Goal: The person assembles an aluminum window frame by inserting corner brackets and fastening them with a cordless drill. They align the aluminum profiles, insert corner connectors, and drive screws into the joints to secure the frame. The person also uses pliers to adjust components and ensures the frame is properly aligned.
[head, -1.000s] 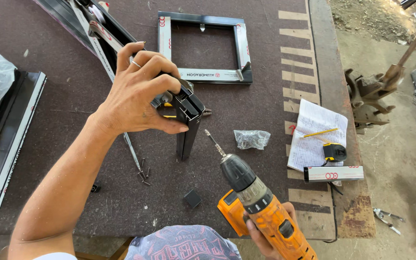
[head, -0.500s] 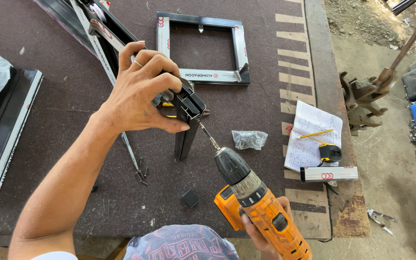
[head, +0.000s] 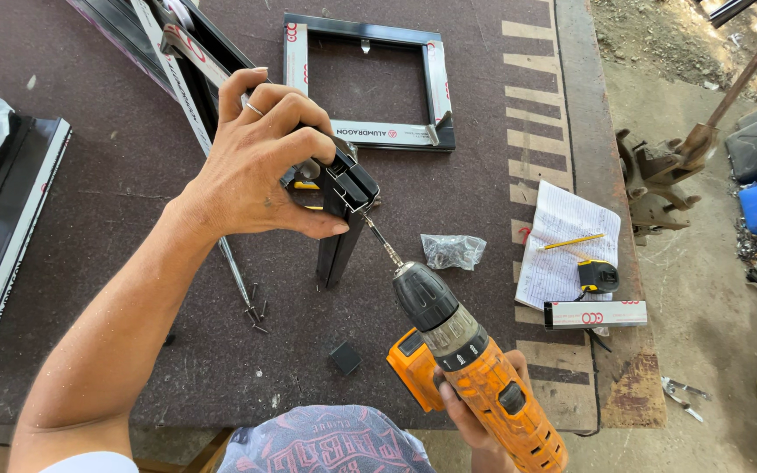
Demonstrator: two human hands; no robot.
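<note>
The left hand (head: 260,166) clamps the upright black profile (head: 343,219), while the right hand (head: 475,412) grips the orange drill (head: 466,368), bit aimed toward eleven o'clock at it.

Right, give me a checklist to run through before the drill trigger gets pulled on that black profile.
1. Bit tip at the joint: the orange drill points its bit at the top of the black profile. Ok.
2. Profile held: the left hand grips its upper end. Ok.
3. Left fingers away from the bit: the thumb lies close beside it. Not ok.
4. Drill grip: the right hand is wrapped on the handle. Ok.
5. Screw on the bit: too small to see. Cannot tell.
6. Loose screws and small plastic bag lie apart from the joint. Ok.
</note>
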